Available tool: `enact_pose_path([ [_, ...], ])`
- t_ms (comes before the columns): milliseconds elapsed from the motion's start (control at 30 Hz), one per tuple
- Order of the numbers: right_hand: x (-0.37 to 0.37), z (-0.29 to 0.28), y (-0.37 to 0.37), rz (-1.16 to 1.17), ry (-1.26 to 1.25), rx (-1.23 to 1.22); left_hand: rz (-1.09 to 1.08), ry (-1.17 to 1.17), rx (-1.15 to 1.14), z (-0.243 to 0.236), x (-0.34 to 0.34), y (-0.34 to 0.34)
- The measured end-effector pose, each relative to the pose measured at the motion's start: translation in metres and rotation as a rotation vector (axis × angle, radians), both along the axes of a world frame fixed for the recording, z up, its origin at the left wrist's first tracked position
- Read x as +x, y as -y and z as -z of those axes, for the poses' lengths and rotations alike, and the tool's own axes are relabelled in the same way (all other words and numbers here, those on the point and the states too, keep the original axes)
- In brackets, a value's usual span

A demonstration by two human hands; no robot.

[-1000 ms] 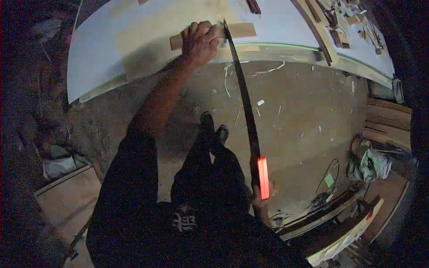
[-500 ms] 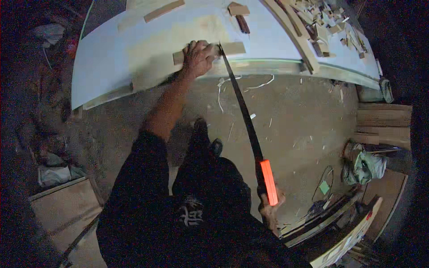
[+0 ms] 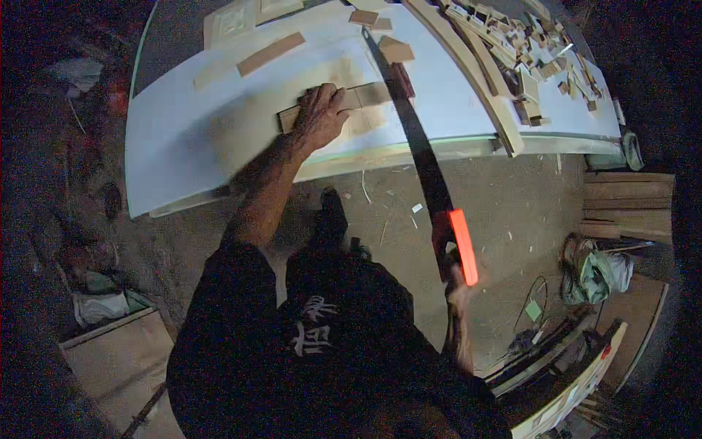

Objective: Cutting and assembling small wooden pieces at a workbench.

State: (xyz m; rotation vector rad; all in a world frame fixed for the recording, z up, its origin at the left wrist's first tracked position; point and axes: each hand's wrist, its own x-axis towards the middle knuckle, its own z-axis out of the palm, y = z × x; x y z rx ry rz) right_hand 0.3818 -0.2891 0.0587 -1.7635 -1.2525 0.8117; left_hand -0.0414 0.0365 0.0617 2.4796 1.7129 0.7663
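A flat strip of wood [image 3: 371,94] lies near the front edge of a white worktable [image 3: 172,139]. My left hand [image 3: 322,117] is closed over its left part, the fingers pressing it against the tabletop. A thin dark line crosses the strip just right of my fingertips. In my right hand [image 3: 459,285] is a handsaw [image 3: 423,157], gripped by its black and orange-red handle. The long dark blade slants away over the table edge, passing close by the strip's right end. Whether the blade touches the wood, I cannot tell. My right fingers are partly hidden by the handle.
Past the strip lie another wooden slat [image 3: 270,53], a small angled block [image 3: 395,50] and a dark reddish piece [image 3: 403,79]. Long boards [image 3: 479,88] and several offcuts [image 3: 530,88] cover the table's right side. Stacked boards [image 3: 629,205] and a bundled bag [image 3: 603,274] stand at right.
The saw has moved forward and to the right; its tip, formerly at the strip, now reaches well past it. My left hand stays on the strip, which sits at a slightly different angle.
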Motion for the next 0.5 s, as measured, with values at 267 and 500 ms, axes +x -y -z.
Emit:
enact_pose_path([
  [267,-0.034,0.074,-0.017,0.154,-0.139,-0.137,-0.010,0.175,0.164,-0.032,-0.022,-0.048],
  [500,-0.063,0.027,-0.082,0.057,-0.055,0.119,0.014,0.257,0.250,-0.030,-0.033,-0.057],
])
